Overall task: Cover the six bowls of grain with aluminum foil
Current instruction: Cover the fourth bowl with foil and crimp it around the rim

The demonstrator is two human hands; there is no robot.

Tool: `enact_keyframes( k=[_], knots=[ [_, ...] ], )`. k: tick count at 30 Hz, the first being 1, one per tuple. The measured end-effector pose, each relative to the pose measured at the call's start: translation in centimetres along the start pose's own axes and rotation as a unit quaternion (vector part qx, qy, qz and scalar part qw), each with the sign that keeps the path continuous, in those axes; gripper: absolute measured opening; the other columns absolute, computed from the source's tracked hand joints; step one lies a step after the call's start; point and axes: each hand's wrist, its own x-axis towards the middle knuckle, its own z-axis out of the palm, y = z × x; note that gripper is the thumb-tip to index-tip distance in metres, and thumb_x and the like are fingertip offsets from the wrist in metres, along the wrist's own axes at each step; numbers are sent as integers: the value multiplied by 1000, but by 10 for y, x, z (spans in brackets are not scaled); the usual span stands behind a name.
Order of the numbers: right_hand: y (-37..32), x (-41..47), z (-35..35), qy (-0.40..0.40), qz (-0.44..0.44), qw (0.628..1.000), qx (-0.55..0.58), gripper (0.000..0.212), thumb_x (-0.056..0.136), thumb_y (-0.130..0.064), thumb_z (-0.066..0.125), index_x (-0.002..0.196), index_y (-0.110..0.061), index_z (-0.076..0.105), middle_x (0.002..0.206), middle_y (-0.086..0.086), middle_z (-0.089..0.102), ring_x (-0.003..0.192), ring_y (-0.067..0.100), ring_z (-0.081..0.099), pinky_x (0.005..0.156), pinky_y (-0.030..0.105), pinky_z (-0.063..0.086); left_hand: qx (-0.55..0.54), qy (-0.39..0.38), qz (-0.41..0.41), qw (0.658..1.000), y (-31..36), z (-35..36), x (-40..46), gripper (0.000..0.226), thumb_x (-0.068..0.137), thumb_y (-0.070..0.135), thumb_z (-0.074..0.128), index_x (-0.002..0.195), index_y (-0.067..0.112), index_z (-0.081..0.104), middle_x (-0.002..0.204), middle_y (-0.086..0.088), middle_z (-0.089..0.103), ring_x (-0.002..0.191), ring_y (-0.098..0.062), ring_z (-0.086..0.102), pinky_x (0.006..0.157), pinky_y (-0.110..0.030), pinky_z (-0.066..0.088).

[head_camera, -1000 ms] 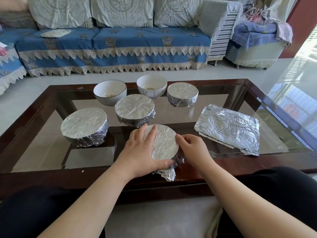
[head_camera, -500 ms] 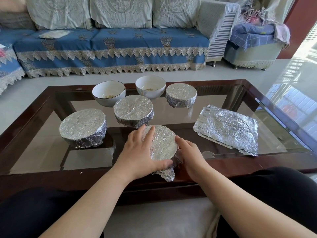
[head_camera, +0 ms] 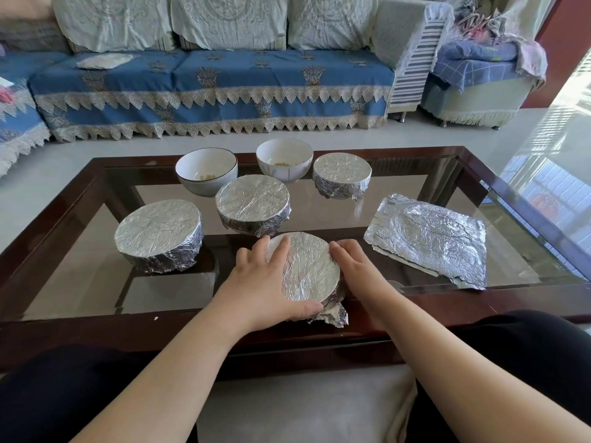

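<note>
A foil-covered bowl [head_camera: 308, 266] stands at the table's near edge, with a loose foil flap at its front. My left hand [head_camera: 262, 282] lies flat on its top, thumb pressed against the near rim. Against the bowl's right side my right hand [head_camera: 355, 270] presses the foil with its fingers. Three other bowls wear foil: one at the left [head_camera: 159, 235], one in the middle [head_camera: 252, 204], one at the back right [head_camera: 342, 175]. Two white bowls [head_camera: 207, 171] [head_camera: 284, 158] at the back are uncovered, with a little grain inside.
A flat stack of crinkled foil sheets [head_camera: 428, 239] lies to the right on the glass table [head_camera: 415, 193], which has a dark wood frame. A blue sofa [head_camera: 208, 87] stands beyond the table. My knees are under the near edge.
My right hand has slid forward along the bowl's right side and its fingers have straightened. My left hand stays on top of the foil.
</note>
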Motion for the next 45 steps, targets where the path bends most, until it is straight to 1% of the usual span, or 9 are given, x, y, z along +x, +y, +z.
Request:
enact_keyframes(
  k=[3, 6, 10, 14, 16, 22, 31, 38, 45],
  knots=[
    [5, -4, -2, -22, 12, 999, 20, 45, 97, -55, 44, 91, -12, 54, 82, 1, 51, 75, 12, 50, 75, 31, 43, 22, 21, -1, 1000, 0, 2, 1, 130, 63, 90, 55, 155, 32, -15, 161, 1, -2, 145, -28, 8, 116, -43, 21],
    [7, -11, 0, 7, -53, 997, -52, 38, 103, -37, 41, 80, -8, 46, 74, -1, 42, 75, 9, 45, 63, 16, 35, 13, 25, 7, 1000, -2, 3, 3, 132, 60, 91, 55, 155, 31, -16, 159, 0, 1, 144, -27, 10, 117, -41, 19],
    [15, -15, 2, 40, -104, 990, -82, 43, 105, -28, 38, 87, 8, 53, 84, 0, 52, 93, 17, 47, 80, 26, 34, -15, 25, 17, 999, -3, 4, 4, 132, 62, 88, 59, 154, 32, -18, 158, 0, -1, 148, -20, -3, 120, -39, 11],
    [23, -19, 6, 40, -107, 993, -19, 28, 105, -27, 38, 107, -21, 65, 107, -9, 64, 108, 5, 56, 96, 23, 42, -74, 20, 28, 997, -8, 7, 6, 132, 63, 82, 66, 154, 34, -17, 158, 8, -8, 150, -15, -6, 120, -38, 12],
    [31, -18, 10, 70, -90, 993, 20, 23, 104, -28, 41, 117, -21, 59, 115, -6, 64, 111, 7, 58, 98, 27, 44, -92, 25, 34, 995, -9, 10, 6, 131, 63, 80, 68, 155, 35, -14, 159, 12, -13, 150, -14, -7, 121, -39, 10],
    [33, -11, 11, 84, -46, 995, 35, 21, 102, -30, 48, 87, -20, 58, 74, -6, 57, 69, 10, 51, 70, 31, 42, -87, 45, 46, 994, -10, 16, 7, 127, 65, 80, 65, 156, 35, -9, 162, 12, -16, 149, -16, -7, 121, -40, 9],
    [36, -5, 15, 113, 4, 988, 106, 35, 98, -36, 56, 71, -16, 46, 54, -5, 43, 51, 14, 38, 52, 32, 33, -84, 69, 63, 992, -13, 19, 9, 122, 66, 80, 65, 157, 34, -3, 162, 12, -9, 148, -16, 0, 120, -40, 12],
    [36, 3, 18, 135, -2, 985, 111, 21, 97, -32, 58, 83, -17, 59, 70, 0, 59, 64, 15, 52, 66, 40, 46, -85, 74, 63, 992, -15, 22, 12, 131, 50, 94, 41, 157, 34, -4, 161, 14, -6, 147, -16, 1, 121, -41, 13],
    [36, 9, 19, 122, 5, 984, 128, 7, 96, -19, 59, 91, -20, 64, 91, 7, 70, 81, 18, 63, 85, 49, 53, -89, 78, 60, 991, -15, 23, 12, 132, 48, 93, 41, 157, 34, -4, 161, 13, -4, 146, -17, 3, 121, -40, 12]
  ],
)
